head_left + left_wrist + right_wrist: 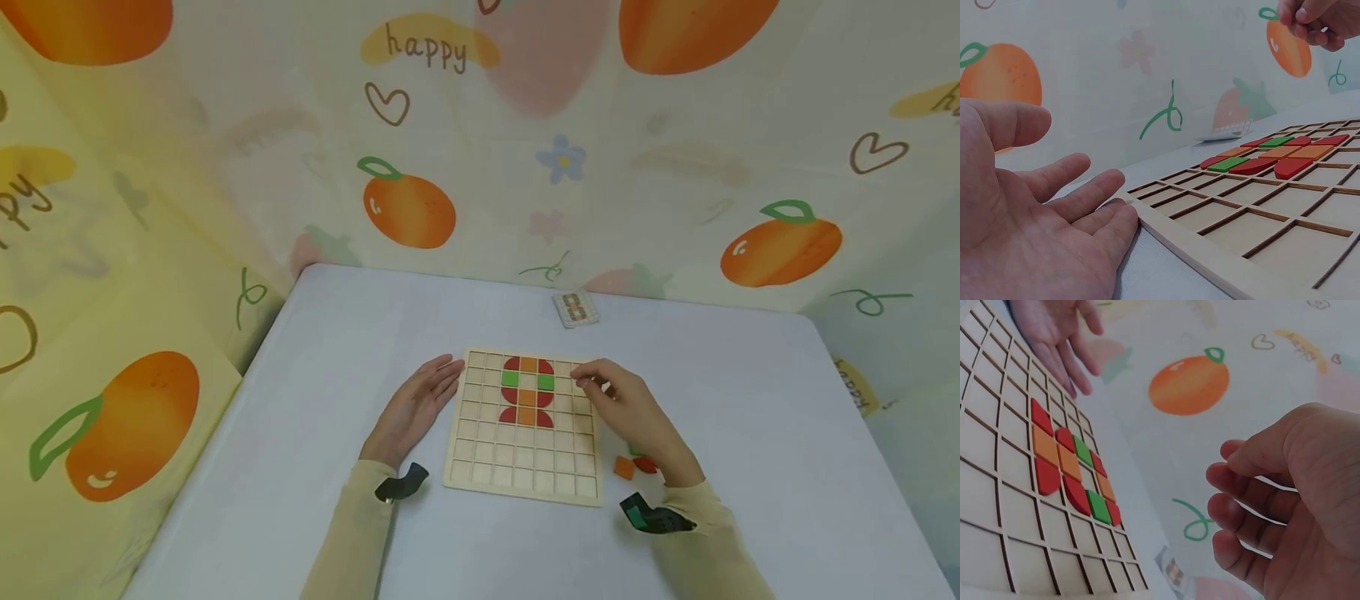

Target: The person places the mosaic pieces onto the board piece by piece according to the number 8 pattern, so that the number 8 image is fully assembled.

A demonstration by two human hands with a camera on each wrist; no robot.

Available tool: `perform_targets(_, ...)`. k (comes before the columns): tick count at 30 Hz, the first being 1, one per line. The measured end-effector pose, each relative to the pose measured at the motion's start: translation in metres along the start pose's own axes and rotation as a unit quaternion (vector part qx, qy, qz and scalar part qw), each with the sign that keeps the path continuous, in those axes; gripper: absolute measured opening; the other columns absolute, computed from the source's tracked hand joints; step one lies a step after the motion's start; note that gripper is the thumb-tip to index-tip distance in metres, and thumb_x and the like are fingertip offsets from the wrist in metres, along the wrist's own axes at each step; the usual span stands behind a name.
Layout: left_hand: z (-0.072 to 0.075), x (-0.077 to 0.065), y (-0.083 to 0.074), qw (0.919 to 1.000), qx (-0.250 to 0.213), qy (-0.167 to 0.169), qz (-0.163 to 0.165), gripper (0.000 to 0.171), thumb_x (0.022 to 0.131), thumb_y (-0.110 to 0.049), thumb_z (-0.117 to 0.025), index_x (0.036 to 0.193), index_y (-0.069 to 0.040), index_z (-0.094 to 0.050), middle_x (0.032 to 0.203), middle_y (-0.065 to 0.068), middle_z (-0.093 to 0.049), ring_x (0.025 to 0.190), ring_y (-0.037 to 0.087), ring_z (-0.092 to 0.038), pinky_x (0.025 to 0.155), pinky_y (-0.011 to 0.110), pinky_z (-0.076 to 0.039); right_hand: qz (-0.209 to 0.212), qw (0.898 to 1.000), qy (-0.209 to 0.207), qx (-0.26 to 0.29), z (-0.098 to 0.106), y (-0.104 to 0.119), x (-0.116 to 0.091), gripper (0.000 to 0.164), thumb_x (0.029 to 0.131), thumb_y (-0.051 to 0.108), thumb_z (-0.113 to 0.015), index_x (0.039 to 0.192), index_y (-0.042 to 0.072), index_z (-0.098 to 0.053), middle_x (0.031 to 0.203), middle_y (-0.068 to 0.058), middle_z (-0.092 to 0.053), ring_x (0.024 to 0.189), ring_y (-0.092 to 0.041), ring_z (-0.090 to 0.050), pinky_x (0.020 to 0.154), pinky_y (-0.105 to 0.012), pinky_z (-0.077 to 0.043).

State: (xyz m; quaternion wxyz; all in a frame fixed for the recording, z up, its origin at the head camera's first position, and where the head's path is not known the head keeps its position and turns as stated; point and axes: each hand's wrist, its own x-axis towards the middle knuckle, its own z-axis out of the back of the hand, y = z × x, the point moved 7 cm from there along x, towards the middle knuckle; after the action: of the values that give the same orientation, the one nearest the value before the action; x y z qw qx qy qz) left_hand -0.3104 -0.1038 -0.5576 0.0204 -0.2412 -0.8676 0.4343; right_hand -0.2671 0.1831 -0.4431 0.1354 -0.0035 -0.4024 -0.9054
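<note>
A grid board (523, 456), lower middle of the frame, holds six red tiles (544, 398), three orange tiles (527, 398), two green tiles (545, 382). Left hand (414, 408) spread; right hand (633, 408) loosely bent. Wall cloth (480, 192) says "happy".

Board (524, 457) common to all views

Pale wooden grid board (523, 458) lies flat; red, orange and green tiles (527, 398) fill some cells

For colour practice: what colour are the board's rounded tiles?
Rounded tiles: red, clearest in the right wrist view.
</note>
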Motion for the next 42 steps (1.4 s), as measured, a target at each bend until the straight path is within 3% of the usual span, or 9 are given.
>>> perform_targets(11,0.003,0.0,-0.001,1.0,-0.006,-0.002,0.0,0.054,0.112,-0.023,-0.037,0.159,-0.004,-0.021,0.164,0.017,-0.028,0.156,0.027,-0.025,0.129,0.034,-0.023,-0.031,0.998,-0.042,-0.022,0.028,-0.015,-0.017,0.02,0.103,0.008,-0.056,0.12,0.007,-0.067,0.106,-0.006,-0.071,0.088,-0.007,-0.056,0.073,-0.02,-0.05)
perform_targets(22,0.001,-0.002,-0.001,1.0,-0.009,-0.001,-0.002,0.052,0.112,-0.023,-0.037,0.159,-0.004,-0.022,0.165,0.018,-0.027,0.156,0.027,-0.025,0.129,0.034,-0.023,-0.042,0.995,-0.072,-0.046,0.052,-0.031,-0.036,0.019,0.102,0.007,-0.057,0.118,0.006,-0.067,0.105,-0.009,-0.072,0.086,0.001,-0.054,0.07,-0.017,-0.05)
perform_targets(42,-0.001,0.0,0.001,0.9999,-0.01,0.004,0.0,0.053,0.113,-0.024,-0.034,0.16,-0.005,-0.02,0.165,0.016,-0.026,0.156,0.026,-0.024,0.129,0.034,-0.022,-0.079,0.993,-0.079,-0.048,0.069,-0.057,-0.064,0.019,0.103,0.008,-0.056,0.118,0.004,-0.067,0.108,-0.016,-0.071,0.086,0.005,-0.051,0.067,-0.015,-0.05)
